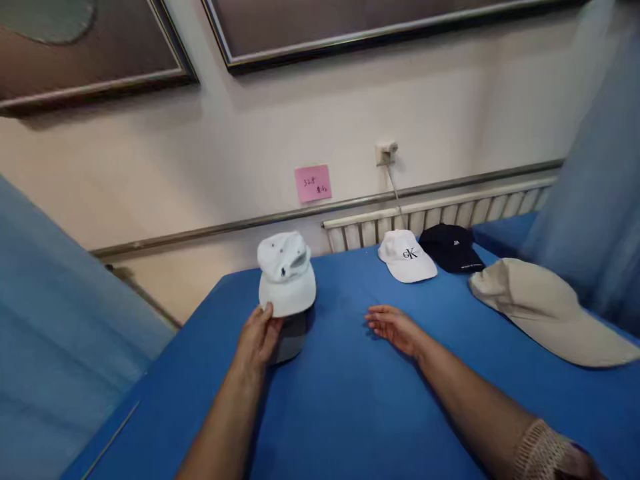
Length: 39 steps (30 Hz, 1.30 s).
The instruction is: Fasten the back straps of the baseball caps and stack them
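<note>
My left hand (259, 335) pinches the brim of a white baseball cap (284, 261) with a small dark emblem on its front. Beneath that cap shows the brim of a dark grey cap (291, 339), its crown mostly hidden. My right hand (393, 327) is over the blue surface with its fingers stretched out and nothing in them. Beyond it lies a white cap with black letters (406, 256). A dark navy cap (450, 248) sits beside that one, and a large beige cap (543, 303) lies to the right.
The caps are on a blue-covered table (340, 400) against a wall. A white radiator (435, 217) and a pipe run behind it. A plugged socket (385, 155) and a pink note (313, 183) are on the wall. Blue curtains (60, 333) hang at both sides.
</note>
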{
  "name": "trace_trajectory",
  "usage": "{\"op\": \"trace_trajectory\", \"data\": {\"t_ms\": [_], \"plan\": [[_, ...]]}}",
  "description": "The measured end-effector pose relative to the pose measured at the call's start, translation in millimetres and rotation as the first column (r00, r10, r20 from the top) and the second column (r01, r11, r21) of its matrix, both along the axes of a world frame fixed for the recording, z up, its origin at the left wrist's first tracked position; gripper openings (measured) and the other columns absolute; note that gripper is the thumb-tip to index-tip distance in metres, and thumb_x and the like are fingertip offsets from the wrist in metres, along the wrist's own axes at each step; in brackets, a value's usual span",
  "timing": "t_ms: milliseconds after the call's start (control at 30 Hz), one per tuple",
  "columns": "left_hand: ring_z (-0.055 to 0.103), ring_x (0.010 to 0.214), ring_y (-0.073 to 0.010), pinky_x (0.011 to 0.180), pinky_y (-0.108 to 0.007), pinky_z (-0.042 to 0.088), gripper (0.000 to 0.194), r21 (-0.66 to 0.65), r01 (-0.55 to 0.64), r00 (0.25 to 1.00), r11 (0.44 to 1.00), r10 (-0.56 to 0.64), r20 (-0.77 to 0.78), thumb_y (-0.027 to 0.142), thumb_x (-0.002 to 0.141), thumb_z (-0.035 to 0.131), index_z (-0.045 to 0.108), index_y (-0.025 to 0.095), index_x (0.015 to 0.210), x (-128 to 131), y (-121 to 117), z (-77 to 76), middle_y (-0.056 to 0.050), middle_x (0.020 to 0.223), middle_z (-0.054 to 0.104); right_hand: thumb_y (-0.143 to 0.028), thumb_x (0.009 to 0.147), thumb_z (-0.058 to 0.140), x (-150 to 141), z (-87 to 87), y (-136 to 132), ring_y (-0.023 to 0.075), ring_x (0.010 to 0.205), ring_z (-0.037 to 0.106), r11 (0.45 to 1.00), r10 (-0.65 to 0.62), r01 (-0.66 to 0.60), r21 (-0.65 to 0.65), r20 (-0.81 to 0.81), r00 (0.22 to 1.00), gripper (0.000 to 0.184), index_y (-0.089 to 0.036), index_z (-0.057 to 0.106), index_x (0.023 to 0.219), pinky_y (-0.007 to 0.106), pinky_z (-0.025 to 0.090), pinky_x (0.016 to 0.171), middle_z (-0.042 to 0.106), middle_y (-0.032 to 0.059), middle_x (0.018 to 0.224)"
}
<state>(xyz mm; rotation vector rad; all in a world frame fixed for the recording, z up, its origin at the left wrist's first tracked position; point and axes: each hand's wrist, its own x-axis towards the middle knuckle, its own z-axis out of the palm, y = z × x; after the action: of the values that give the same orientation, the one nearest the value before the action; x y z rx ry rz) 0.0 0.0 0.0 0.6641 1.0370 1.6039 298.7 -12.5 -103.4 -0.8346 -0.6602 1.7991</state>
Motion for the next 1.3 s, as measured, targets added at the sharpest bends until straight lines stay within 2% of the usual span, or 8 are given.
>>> {"op": "trace_trajectory", "data": {"t_ms": [200, 333, 433, 533, 700, 900, 1167, 1300], "plan": [[0.067, 0.059, -0.0094, 0.057, -0.015, 0.056, 0.014, -0.291, -0.083, 0.991, 0.953, 0.047, -0.129, 0.001, 0.084, 0.055, 0.061, 0.012, 0.092, -44.5, -49.3, -37.7, -0.002, 0.074, 0.070, -0.010, 0.069, 0.071, -5.0, -6.4, 4.3, 0.0128, 0.068, 0.068, 0.999, -0.033, 0.032, -0.034, -0.027, 0.999, 0.027, -0.014, 0.061, 0.093, 0.022, 0.053, 0.060, 0.072, 0.0087, 0.086], [0.063, 0.053, -0.0118, 0.050, -0.020, 0.052, 0.025, -0.349, -0.163, 0.909, 0.923, 0.003, -0.416, 0.018, 0.081, 0.065, 0.059, 0.014, 0.104, -50.9, -58.6, -33.5, -0.003, 0.071, 0.068, -0.007, 0.065, 0.070, 3.3, -16.5, 14.8, 0.0158, 0.068, 0.068, 0.932, -0.351, 0.348, -0.100, -0.004, 0.937, 0.031, -0.016, 0.058, 0.093, 0.023, 0.054, 0.057, 0.069, 0.0066, 0.079], [0.060, 0.053, -0.0195, 0.047, -0.027, 0.044, 0.043, -0.265, -0.400, 0.522, 0.877, -0.020, -0.853, 0.040, 0.077, 0.067, 0.060, 0.011, 0.108, -62.5, -60.0, -24.3, -0.004, 0.060, 0.063, -0.009, 0.068, 0.065, 27.8, -22.2, 28.1, 0.0106, 0.066, 0.066, 0.815, -0.569, 0.569, -0.110, 0.033, 0.822, 0.040, -0.021, 0.051, 0.103, 0.017, 0.053, 0.056, 0.063, -0.0026, 0.072], [0.063, 0.066, -0.0254, 0.054, -0.030, 0.042, 0.044, -0.056, -0.475, 0.175, 0.878, 0.031, -0.984, 0.048, 0.078, 0.059, 0.063, 0.012, 0.103, -62.8, -60.7, -19.7, -0.006, 0.063, 0.063, -0.010, 0.068, 0.060, 58.3, -22.8, 43.5, 0.0098, 0.069, 0.067, 0.733, -0.673, 0.672, -0.105, 0.038, 0.739, 0.053, -0.025, 0.043, 0.116, 0.015, 0.052, 0.055, 0.060, -0.0059, 0.073], [0.050, 0.048, -0.0157, 0.048, -0.024, 0.033, 0.040, -0.065, -0.101, 0.341, 0.993, -0.027, -0.940, 0.045, 0.079, 0.053, 0.063, 0.014, 0.101, 10.6, -58.3, -37.0, 0.003, 0.051, 0.052, -0.011, 0.063, 0.065, 85.1, -22.0, 71.1, 0.0138, 0.077, 0.070, 0.747, -0.662, 0.661, -0.074, 0.006, 0.749, 0.060, -0.031, 0.045, 0.116, 0.021, 0.055, 0.057, 0.064, -0.0046, 0.085], [0.047, 0.048, -0.0103, 0.049, -0.022, 0.035, 0.023, -0.183, 0.358, 0.462, 0.916, -0.344, -0.817, 0.034, 0.078, 0.057, 0.064, 0.015, 0.090, 108.8, -43.2, -89.2, 0.005, 0.053, 0.051, -0.015, 0.060, 0.068, 90.7, -32.0, 90.6, 0.0101, 0.062, 0.063, 0.678, -0.731, 0.735, -0.029, 0.076, 0.678, 0.034, -0.022, 0.056, 0.091, 0.017, 0.047, 0.049, 0.061, -0.0051, 0.068], [0.067, 0.082, -0.0173, 0.073, -0.029, 0.054, 0.039, -0.235, 0.286, 0.902, 0.929, -0.344, -0.262, 0.028, 0.076, 0.070, 0.054, 0.015, 0.108, 121.2, -6.0, -92.2, -0.013, 0.106, 0.065, -0.017, 0.053, 0.068, 97.3, -25.6, 72.4, 0.0109, 0.057, 0.058, 0.729, -0.685, 0.669, 0.148, 0.180, 0.706, 0.024, -0.015, 0.068, 0.077, 0.019, 0.045, 0.051, 0.066, 0.0002, 0.066], [0.068, 0.088, -0.0179, 0.085, -0.032, 0.053, 0.034, -0.189, 0.379, 0.925, 0.906, -0.379, 0.039, 0.027, 0.077, 0.071, 0.057, 0.017, 0.107, 112.3, -1.3, -86.9, -0.011, 0.103, 0.067, -0.021, 0.057, 0.063, 96.1, -25.8, 64.4, 0.0146, 0.055, 0.059, 0.746, -0.663, 0.651, 0.141, 0.252, 0.705, 0.020, -0.014, 0.066, 0.076, 0.024, 0.046, 0.049, 0.065, 0.0020, 0.063]]}}
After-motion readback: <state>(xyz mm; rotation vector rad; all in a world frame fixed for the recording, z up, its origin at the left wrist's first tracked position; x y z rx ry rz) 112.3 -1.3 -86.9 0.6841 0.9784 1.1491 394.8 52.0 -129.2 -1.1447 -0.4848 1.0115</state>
